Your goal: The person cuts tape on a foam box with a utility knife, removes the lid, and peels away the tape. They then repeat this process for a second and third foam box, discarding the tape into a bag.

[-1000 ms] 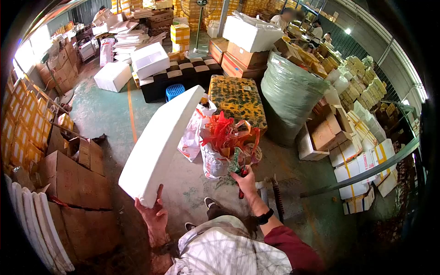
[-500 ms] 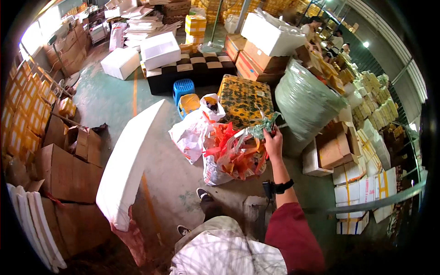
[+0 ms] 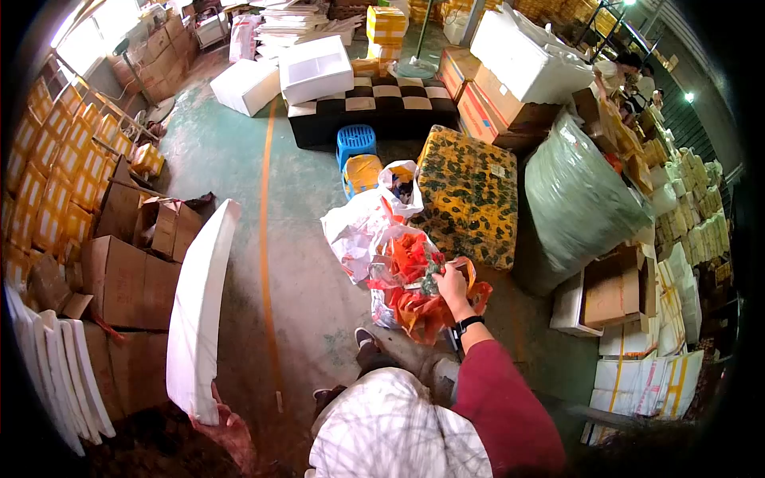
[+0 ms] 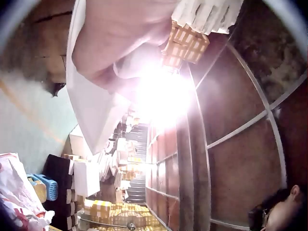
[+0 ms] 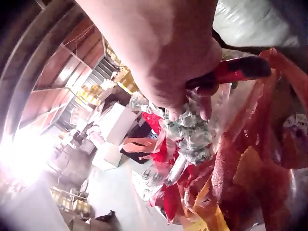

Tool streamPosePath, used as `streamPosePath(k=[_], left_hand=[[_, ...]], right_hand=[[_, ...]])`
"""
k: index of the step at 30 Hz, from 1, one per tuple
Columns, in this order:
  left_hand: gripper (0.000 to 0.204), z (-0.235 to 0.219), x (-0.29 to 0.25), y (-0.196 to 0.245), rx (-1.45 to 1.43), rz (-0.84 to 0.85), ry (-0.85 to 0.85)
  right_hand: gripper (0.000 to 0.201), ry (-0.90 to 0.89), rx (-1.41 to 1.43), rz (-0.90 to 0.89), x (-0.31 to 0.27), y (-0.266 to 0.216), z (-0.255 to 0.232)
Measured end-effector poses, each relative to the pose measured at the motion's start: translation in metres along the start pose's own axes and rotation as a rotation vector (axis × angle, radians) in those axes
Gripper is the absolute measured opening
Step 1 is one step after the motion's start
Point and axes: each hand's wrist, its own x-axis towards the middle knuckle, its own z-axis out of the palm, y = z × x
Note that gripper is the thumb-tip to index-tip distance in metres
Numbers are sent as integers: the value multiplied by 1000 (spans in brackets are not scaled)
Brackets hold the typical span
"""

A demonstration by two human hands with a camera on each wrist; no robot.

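Observation:
My left hand (image 3: 227,434) grips the lower end of a long white foam slab (image 3: 199,311), which stands upright at the left; the left wrist view shows the slab (image 4: 96,113) beside the hand (image 4: 125,33). My right hand (image 3: 453,288) is over a white bag (image 3: 384,307) stuffed with red and orange plastic. In the right wrist view, the hand (image 5: 168,62) holds a red-and-black handled tool (image 5: 236,71) and crumpled green-and-white plastic (image 5: 192,134), right above red plastic strips (image 5: 231,168). The tool's far end is hidden.
Behind the bag are another white bag (image 3: 351,231), a blue stool (image 3: 356,142) and a patterned yellow-black block (image 3: 468,195). A green wrapped bundle (image 3: 578,207) stands right of it. Cardboard boxes (image 3: 127,283) and upright foam sheets (image 3: 60,370) line the left side.
My right hand has gone down into the red plastic with the green-and-white plastic. My left hand has lowered the slab to the left and turned it more upright. The head view has shifted.

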Motion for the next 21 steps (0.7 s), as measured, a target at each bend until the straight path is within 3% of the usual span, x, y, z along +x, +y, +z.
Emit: streamPosePath(k=[4, 7, 11, 15, 18, 21], left_hand=[[91, 6, -8, -7, 39, 55, 37], [91, 15, -12, -12, -3, 32, 63], [91, 4, -10, -10, 40, 45, 70], [90, -1, -10, -9, -1, 8, 73], [91, 2, -10, -12, -3, 4, 86], [92, 7, -11, -14, 29, -23, 101]], right_hand=[[30, 213, 32, -79, 2, 12, 11], [29, 189, 42, -97, 3, 18, 8], [31, 227, 169, 12, -3, 12, 4], [32, 285, 15, -76, -2, 24, 14], [31, 215, 40, -9, -3, 21, 9], [25, 275, 108, -112, 1, 33, 20]])
